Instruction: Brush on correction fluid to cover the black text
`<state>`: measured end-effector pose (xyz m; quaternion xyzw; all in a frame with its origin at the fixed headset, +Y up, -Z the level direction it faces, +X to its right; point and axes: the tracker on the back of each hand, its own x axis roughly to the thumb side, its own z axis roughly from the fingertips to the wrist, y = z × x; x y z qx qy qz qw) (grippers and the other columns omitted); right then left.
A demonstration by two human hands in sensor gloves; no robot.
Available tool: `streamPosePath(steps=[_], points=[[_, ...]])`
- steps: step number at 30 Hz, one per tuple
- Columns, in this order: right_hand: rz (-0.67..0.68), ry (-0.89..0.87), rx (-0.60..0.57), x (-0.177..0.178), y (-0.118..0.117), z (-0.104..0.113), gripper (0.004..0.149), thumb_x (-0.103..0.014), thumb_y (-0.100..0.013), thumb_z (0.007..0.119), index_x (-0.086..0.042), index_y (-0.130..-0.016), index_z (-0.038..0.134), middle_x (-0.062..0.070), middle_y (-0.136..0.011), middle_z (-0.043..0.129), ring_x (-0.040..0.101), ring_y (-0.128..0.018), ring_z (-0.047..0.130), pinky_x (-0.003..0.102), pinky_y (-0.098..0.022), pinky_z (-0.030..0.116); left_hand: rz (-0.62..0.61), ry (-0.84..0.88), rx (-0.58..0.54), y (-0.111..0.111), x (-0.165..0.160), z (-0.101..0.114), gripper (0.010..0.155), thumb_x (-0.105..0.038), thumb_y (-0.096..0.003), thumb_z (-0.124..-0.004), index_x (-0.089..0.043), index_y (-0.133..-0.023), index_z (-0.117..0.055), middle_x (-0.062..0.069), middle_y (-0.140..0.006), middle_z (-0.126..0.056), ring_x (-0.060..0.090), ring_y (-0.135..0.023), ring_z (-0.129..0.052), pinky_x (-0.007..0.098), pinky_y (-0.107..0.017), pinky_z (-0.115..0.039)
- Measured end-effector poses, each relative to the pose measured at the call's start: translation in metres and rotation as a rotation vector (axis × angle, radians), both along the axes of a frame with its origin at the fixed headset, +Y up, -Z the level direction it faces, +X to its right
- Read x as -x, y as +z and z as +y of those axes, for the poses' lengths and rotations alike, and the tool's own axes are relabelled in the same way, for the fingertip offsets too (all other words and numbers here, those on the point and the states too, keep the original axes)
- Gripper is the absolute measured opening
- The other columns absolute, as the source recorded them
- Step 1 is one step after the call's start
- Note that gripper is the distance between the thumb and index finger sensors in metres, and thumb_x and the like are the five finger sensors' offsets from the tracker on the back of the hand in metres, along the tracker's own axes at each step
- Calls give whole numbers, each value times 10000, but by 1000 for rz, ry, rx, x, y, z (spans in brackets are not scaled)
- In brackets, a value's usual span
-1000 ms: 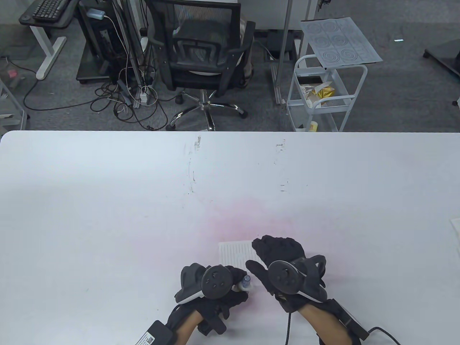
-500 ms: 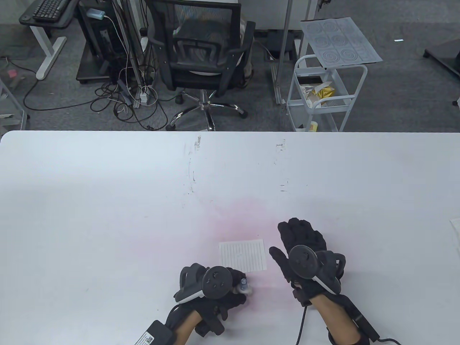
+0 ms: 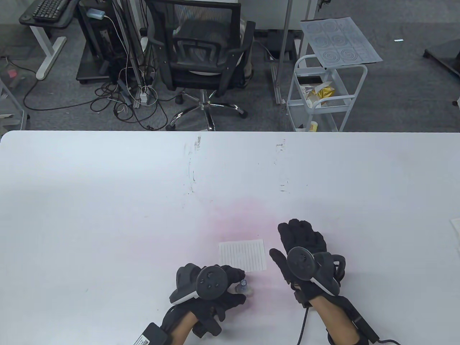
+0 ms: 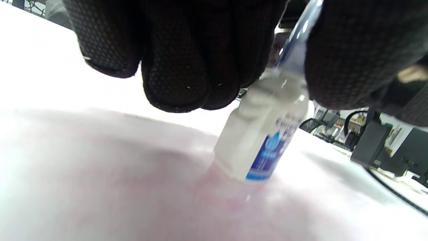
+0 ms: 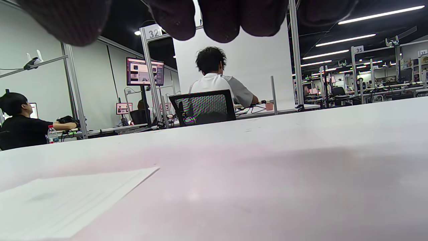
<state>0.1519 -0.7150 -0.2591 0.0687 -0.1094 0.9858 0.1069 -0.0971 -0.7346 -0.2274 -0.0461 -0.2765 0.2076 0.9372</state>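
Observation:
A small lined paper [image 3: 242, 256] lies flat near the table's front edge; it also shows in the right wrist view [image 5: 67, 201]. My left hand [image 3: 235, 282] is just in front of the paper and grips a white correction fluid bottle [image 3: 243, 286] with a blue label. In the left wrist view the bottle [image 4: 264, 140] stands slightly tilted on the table, with my fingers [image 4: 174, 67] and thumb around its clear cap and neck. My right hand [image 3: 301, 233] is open and empty, palm down, just right of the paper and off it.
The white table [image 3: 107, 201] has a pink-stained patch around the paper and scuff marks farther back. Another sheet's corner [image 3: 455, 226] shows at the right edge. An office chair [image 3: 205, 54] and a white cart [image 3: 323, 97] stand beyond the far edge.
My right hand has moved right, off the paper, uncovering it, then stayed still. My left hand has shifted slightly left and nearer with the bottle.

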Motion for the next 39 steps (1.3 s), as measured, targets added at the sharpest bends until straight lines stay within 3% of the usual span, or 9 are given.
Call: streamPosePath(steps=[11,21,30,39], points=[[-7,5,-1,0,0,-1,729,-627,-402,681,-282,-1019,501,39,-1074,456,404,-1022,493,645,-681,487,82,169,-92,0,32,37,725,-607,-323,-889,-265,-947,-748,50,-947,-879,290,-801,-963,528,-640,-756],[-10,25,7,0,1,-2,736,-631,-403,674,-297,-1025,464,29,-1082,428,396,-1032,454,648,-684,468,257,156,-222,-2,48,39,683,-606,-405,-772,-304,-1008,-663,54,-1074,-746,324,-1003,-783,587,-724,-642],[-37,59,40,-1,2,-4,735,-641,-403,661,-302,-1025,466,27,-1083,431,389,-1035,431,645,-687,457,418,-122,-246,-9,54,25,748,-632,-412,-727,-317,-1067,-551,69,-1168,-557,365,-1095,-581,625,-757,-520],[-57,109,119,-5,1,-14,736,-651,-406,636,-322,-1029,419,13,-1096,357,373,-1043,333,643,-694,405,462,-274,-186,-16,62,9,797,-672,-409,-661,-343,-1095,-423,31,-1203,-385,368,-1129,-420,636,-772,-423]])
